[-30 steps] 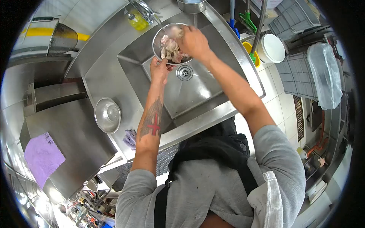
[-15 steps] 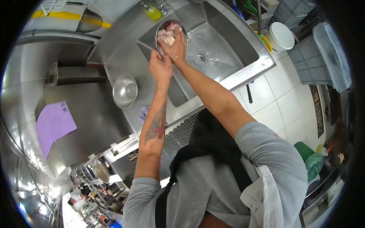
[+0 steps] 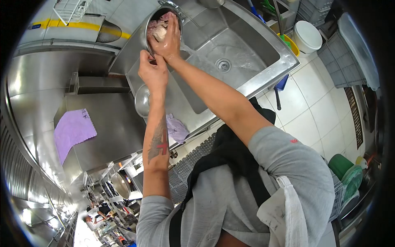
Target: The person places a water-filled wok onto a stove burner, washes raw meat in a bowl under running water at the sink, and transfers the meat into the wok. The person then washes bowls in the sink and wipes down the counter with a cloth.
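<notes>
Two hands (image 3: 154,73) at one bowl (image 3: 144,36)

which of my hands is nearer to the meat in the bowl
Right. Your right hand presses on the meat; your left hand is farther off, holding the metal bowl at its near rim.

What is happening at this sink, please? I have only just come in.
A person grips the rim of a metal bowl with the left hand. The right hand lies spread over pale pink pieces of what looks like meat inside it. The bowl appears tipped toward the sink, where water is splashing. The pieces are in the bowl, and a second bowl sits on the counter beside the left forearm.
</notes>
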A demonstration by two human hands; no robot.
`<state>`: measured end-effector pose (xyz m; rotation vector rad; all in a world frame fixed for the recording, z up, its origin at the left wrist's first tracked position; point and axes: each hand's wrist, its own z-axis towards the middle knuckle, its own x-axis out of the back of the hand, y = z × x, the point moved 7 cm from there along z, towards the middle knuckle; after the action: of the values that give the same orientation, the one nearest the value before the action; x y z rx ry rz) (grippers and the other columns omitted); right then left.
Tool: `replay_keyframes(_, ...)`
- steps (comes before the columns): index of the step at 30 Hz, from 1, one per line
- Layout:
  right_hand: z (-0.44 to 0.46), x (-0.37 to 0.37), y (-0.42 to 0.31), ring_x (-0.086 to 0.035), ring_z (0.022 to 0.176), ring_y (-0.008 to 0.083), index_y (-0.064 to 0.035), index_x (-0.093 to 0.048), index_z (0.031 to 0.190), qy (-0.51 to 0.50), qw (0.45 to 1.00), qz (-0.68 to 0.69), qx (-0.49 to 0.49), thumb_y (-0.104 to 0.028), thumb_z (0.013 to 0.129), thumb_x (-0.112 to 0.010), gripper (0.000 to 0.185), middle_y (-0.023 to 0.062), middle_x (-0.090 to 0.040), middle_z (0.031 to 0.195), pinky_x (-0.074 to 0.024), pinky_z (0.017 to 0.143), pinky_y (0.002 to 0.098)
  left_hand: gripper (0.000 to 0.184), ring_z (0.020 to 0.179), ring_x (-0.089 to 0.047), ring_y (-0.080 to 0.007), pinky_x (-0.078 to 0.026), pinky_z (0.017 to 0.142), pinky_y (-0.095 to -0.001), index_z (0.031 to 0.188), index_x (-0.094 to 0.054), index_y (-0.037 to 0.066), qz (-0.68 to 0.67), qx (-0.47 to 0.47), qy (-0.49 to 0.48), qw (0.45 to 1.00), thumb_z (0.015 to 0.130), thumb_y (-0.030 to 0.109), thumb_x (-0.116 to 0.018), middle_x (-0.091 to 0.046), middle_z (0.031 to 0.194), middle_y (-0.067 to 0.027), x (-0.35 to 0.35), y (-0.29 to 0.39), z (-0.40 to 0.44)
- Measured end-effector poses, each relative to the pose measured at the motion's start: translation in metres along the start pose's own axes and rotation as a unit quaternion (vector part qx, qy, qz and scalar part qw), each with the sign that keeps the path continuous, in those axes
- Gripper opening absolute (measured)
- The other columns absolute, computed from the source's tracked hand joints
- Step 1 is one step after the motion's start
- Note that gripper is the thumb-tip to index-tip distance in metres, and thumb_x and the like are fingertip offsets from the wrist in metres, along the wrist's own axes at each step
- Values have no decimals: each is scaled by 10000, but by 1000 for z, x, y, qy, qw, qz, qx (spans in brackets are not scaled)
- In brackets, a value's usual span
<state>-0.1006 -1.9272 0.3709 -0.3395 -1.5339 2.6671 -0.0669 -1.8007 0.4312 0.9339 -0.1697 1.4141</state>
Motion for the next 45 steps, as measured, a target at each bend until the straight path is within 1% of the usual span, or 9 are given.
replay_keyframes(20, 9, -17, 25, -284, 1359, 428, 14, -229, 1455, -14, 998, 62, -21, -225, 685, -753, 962, 261, -330, 1452, -252, 1125, 470, 209, 507, -436, -125, -401, 496, -306, 757, -415, 27, 44, -33, -4, 998, 816, 80, -609, -443, 612, -107, -26, -12, 14)
replay_keyframes(25, 0, -36, 50, -275, 1363, 443, 1, -253, 1459, -106, 993, 46, 8, -261, 704, -731, 931, 232, -301, 1487, -243, 1129, 465, 161, 505, -493, -202, -428, 513, -340, 757, -441, 11, -20, 92, -29, 995, 829, 44, -580, -565, 758, -105, -48, -56, 3)
replay_keyframes(28, -7, -52, 84, -406, 1291, 404, -36, -426, 1371, -331, 940, -85, 7, -325, 739, -688, 742, 206, -447, 1390, -324, 1081, 454, 95, 551, -594, -184, -513, 509, -301, 930, -478, 23, -320, 383, -11, 866, 878, 50, -554, -619, 851, -112, -97, -118, -43)
replay_keyframes(30, -6, -53, 121, -516, 1203, 387, -98, -576, 1262, -601, 779, -174, -42, -411, 825, -604, 538, 153, -577, 1285, -425, 1003, 456, 147, 630, -633, -240, -533, 533, -302, 1046, -515, 21, -442, 567, 19, 695, 902, 39, -534, -627, 837, -138, -146, -178, -104)
replay_keyframes(32, 44, -27, 174, -682, 829, 292, -28, -666, 952, -376, 915, -110, -98, -229, 810, -656, 246, 148, -701, 881, -552, 713, 380, 163, 644, -632, -254, -527, 541, -309, 1057, -499, 33, -453, 629, 52, 630, 895, 20, -509, -623, 886, -153, -169, -178, -142)
replay_keyframes(34, 60, -46, 269, -652, 701, 191, -34, -660, 909, -331, 860, 30, -387, -127, 865, -527, 168, 101, -675, 784, -536, 634, 299, 168, 656, -630, -251, -522, 544, -309, 1053, -498, 41, -451, 642, 64, 617, 888, 14, -509, -619, 890, -141, -179, -170, -166)
replay_keyframes(38, 53, -98, 322, -573, 557, 148, -44, -632, 829, -288, 709, 186, -617, -109, 899, -467, 191, 43, -582, 647, -500, 551, 261, 159, 656, -620, -238, -507, 546, -301, 1009, -502, 68, -493, 647, 77, 576, 867, -1, -512, -606, 853, -97, -187, -159, -192)
replay_keyframes(42, 65, -122, 347, -633, 668, 241, -21, -652, 818, -669, 594, -28, -447, -196, 861, -504, 234, 119, -611, 678, -526, 592, 340, 184, 623, -609, -169, -493, 527, -278, 1047, -539, 81, -557, 650, 122, 502, 879, 13, -512, -613, 821, -46, -176, -136, -197)
replay_keyframes(45, 145, -150, 380, -635, 880, 377, 22, -664, 976, -584, 724, -367, 10, -341, 823, -530, 417, 207, -674, 941, -499, 817, 453, 225, 630, -627, -150, -523, 524, -272, 1105, -542, 72, -485, 651, 88, 577, 891, 14, -498, -648, 861, -62, -168, -133, -191)
